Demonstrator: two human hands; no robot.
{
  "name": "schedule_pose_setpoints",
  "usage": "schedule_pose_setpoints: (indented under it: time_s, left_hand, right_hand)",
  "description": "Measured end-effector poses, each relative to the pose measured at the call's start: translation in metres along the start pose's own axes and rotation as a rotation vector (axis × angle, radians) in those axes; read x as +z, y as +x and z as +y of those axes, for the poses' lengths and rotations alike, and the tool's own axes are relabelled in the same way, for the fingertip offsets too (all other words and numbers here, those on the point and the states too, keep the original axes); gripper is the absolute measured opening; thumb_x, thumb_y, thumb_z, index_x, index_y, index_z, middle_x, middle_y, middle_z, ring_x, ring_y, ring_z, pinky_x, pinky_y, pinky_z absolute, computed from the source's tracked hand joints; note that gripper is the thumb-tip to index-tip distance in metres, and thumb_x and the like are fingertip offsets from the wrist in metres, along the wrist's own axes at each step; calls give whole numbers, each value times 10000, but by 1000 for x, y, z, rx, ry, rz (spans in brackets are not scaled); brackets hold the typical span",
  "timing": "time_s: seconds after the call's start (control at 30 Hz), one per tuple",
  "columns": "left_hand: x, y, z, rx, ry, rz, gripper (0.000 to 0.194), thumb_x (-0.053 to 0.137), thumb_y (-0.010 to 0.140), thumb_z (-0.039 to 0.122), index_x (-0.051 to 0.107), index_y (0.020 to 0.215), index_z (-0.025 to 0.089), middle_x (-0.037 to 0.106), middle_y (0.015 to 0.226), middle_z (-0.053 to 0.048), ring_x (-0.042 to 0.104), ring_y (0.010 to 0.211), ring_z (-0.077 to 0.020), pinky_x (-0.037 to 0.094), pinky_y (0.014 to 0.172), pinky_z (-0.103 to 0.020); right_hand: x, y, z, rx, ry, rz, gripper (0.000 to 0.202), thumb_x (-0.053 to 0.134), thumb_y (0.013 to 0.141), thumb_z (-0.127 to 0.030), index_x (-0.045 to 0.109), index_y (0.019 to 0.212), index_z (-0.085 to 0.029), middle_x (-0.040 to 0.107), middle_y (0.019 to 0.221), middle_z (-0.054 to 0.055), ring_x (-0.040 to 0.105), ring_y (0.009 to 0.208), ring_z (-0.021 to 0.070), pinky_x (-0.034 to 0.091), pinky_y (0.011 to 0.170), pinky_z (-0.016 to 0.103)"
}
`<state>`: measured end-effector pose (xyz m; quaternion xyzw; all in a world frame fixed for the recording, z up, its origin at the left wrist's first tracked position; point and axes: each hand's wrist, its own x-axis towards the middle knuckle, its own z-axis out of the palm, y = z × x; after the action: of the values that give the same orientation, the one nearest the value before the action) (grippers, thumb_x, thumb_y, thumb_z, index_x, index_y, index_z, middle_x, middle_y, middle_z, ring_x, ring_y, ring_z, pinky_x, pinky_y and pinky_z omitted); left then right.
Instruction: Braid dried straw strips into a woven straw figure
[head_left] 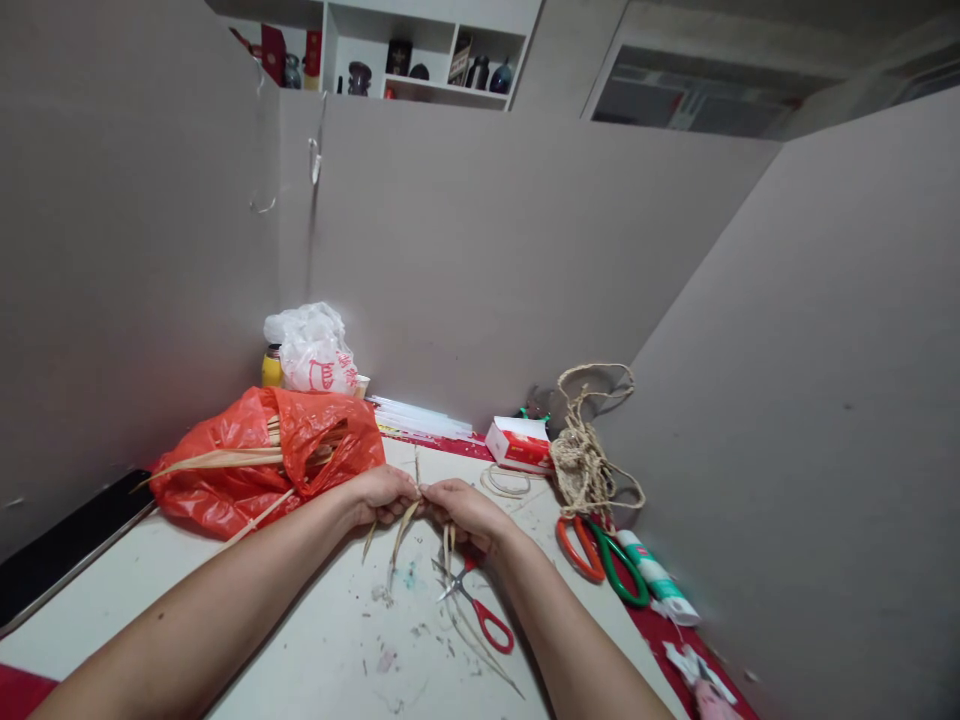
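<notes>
My left hand (382, 493) and my right hand (461, 510) meet above the white board, fingertips pinched together on thin dry straw strands (403, 530). One strand stands up above the fingertips, and others hang down below both hands. Close to my right hand, red-handled scissors (491, 625) lie on the board with their blades apart. Loose pale strips (480, 645) lie beside and beneath them. To the left of my left hand sits a red plastic bag (225, 490) with long dry leaves poking out.
A braided straw cord bundle (585, 465), orange-handled and green-handled scissors (619, 570) and a green-white roll (660, 580) line the right side. At the back are a red-white box (521, 443), white sticks (420, 418) and a white plastic bag (315, 350). Grey partitions enclose the table.
</notes>
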<state>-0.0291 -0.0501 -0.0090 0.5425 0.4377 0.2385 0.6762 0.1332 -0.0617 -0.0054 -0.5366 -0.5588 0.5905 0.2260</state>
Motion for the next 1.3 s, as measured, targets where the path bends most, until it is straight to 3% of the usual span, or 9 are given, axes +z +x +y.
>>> schedule_pose_setpoints:
  time_s: [0.13, 0.37, 0.53, 0.7, 0.93, 1.1, 1.23, 1.3]
  left_hand:
    - [2, -2, -1, 34, 131, 72, 187, 597, 593, 289, 442, 620, 187, 311, 423, 99, 200, 358, -40, 122, 396, -209]
    - [8, -2, -3, 180, 386, 257, 78, 586, 593, 180, 529, 557, 141, 399, 464, 68, 326, 469, -60, 221, 455, -192]
    - [15, -10, 1, 152, 436, 191, 132, 469, 673, 158, 570, 592, 132, 512, 453, 19, 403, 412, -88, 293, 439, -208]
    - [25, -12, -4, 23, 263, 40, 148, 416, 741, 158, 549, 802, 138, 601, 531, -12, 461, 318, -103, 347, 362, -208]
    - [34, -8, -7, -26, 169, 55, 85, 475, 743, 152, 547, 781, 128, 637, 617, -28, 564, 398, -115, 439, 391, -215]
    - [20, -16, 8, -84, 228, 14, 200, 495, 765, 264, 570, 658, 113, 614, 527, -42, 595, 462, -146, 481, 440, -256]
    - [-2, -14, 12, -136, 265, -70, 132, 503, 723, 185, 554, 635, 101, 638, 570, -74, 597, 456, -153, 458, 429, -247]
    - [-8, -11, 11, -118, 254, 23, 75, 509, 706, 151, 543, 658, 105, 624, 548, -64, 581, 446, -141, 442, 430, -230]
  right_hand:
    - [-4, 2, 1, 47, -10, 1, 255, 475, 794, -295, 524, 599, -139, 328, 391, -83, 202, 280, 25, 123, 300, 176]
    - [5, 6, 5, 21, -20, 145, 187, 478, 710, -212, 518, 540, -147, 285, 340, -87, 177, 256, 32, 99, 287, 195]
    - [8, 6, 6, -5, 4, 168, 152, 485, 686, -202, 561, 570, -138, 279, 344, -88, 174, 261, 29, 94, 289, 200]
    - [10, 2, 1, 5, 74, 153, 113, 480, 690, -198, 467, 584, -158, 301, 371, -92, 189, 281, 25, 120, 306, 188]
    - [6, 2, 3, 35, 107, 54, 126, 509, 632, -181, 434, 533, -157, 379, 351, -67, 218, 275, 20, 88, 314, 178]
    - [-3, 0, 2, 45, 143, -7, 199, 546, 635, -218, 387, 527, -169, 312, 361, -100, 160, 291, 6, 78, 327, 170]
    - [-6, -1, 1, 48, 147, -22, 177, 579, 640, -246, 446, 560, -160, 301, 370, -106, 162, 299, 7, 87, 328, 171]
    - [-6, -1, 2, 49, 146, -23, 145, 575, 641, -236, 473, 578, -153, 310, 375, -104, 163, 296, 8, 84, 326, 173]
